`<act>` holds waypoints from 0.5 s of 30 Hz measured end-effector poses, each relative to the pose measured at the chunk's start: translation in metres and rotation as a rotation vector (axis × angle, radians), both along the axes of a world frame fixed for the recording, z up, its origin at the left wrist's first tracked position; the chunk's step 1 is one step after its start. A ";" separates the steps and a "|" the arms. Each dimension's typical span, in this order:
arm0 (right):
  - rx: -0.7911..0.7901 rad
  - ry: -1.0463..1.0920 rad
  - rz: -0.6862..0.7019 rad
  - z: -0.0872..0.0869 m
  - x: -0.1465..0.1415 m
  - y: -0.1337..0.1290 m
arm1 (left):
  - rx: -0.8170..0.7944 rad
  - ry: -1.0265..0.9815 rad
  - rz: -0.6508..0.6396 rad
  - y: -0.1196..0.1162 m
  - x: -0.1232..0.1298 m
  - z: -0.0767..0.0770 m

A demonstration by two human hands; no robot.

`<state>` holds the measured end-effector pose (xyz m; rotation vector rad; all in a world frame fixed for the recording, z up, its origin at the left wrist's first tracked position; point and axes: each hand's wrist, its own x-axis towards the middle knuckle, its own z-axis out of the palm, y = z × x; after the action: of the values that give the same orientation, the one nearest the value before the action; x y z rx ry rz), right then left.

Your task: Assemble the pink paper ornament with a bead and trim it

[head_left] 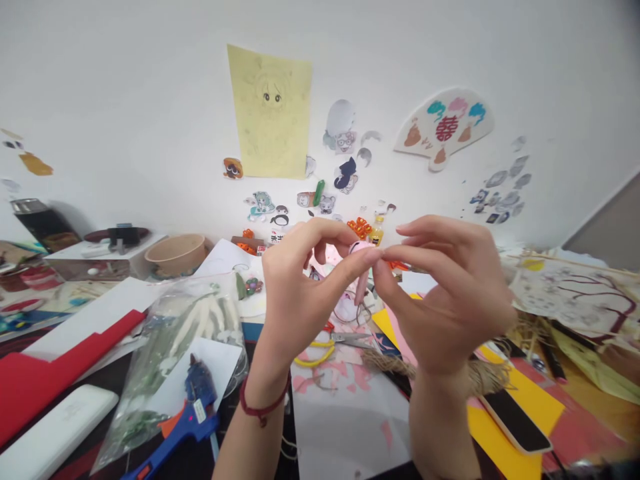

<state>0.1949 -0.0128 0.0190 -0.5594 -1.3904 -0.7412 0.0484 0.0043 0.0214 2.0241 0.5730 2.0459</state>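
Note:
Both hands are raised over the middle of the desk with their fingertips meeting. My left hand pinches a small pink piece between thumb and fingers; its exact kind is hard to make out. At that same spot, thumb and forefinger of my right hand are pressed together, while its other fingers curl loosely. Whatever lies between the right fingertips is too small to name. Below the hands lie yellow-handled scissors and pink paper scraps on a white sheet.
A blue glue gun rests at left by a clear plastic bag and a white power bank. At right are a twine bundle, a phone and yellow paper. A wooden bowl stands at the back.

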 end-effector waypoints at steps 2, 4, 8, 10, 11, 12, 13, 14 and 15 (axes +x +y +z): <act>0.015 0.029 0.018 0.000 -0.002 0.003 | -0.048 -0.039 -0.006 -0.001 0.003 0.000; 0.030 0.054 0.014 0.000 -0.002 0.007 | -0.111 -0.078 -0.038 -0.002 0.005 0.000; 0.043 0.057 0.005 -0.002 0.001 0.012 | -0.185 -0.136 -0.117 -0.003 0.007 0.000; 0.003 0.048 0.008 -0.003 0.003 0.011 | -0.209 -0.155 -0.139 -0.003 0.006 0.000; -0.027 0.036 0.005 -0.003 0.004 0.010 | -0.221 -0.161 -0.144 -0.003 0.006 0.000; -0.055 0.020 0.002 -0.003 0.006 0.009 | -0.229 -0.166 -0.148 -0.003 0.005 0.000; -0.075 0.005 -0.001 -0.003 0.007 0.008 | -0.234 -0.169 -0.149 -0.003 0.004 0.000; -0.089 -0.009 0.000 -0.002 0.010 0.006 | -0.235 -0.171 -0.148 -0.003 0.004 0.000; -0.099 -0.020 0.006 -0.002 0.012 0.005 | -0.238 -0.172 -0.146 -0.003 0.003 0.000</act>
<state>0.2072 -0.0073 0.0175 -0.6263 -1.4528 -0.6781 0.0516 0.0010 0.0215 1.6858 0.5860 1.9396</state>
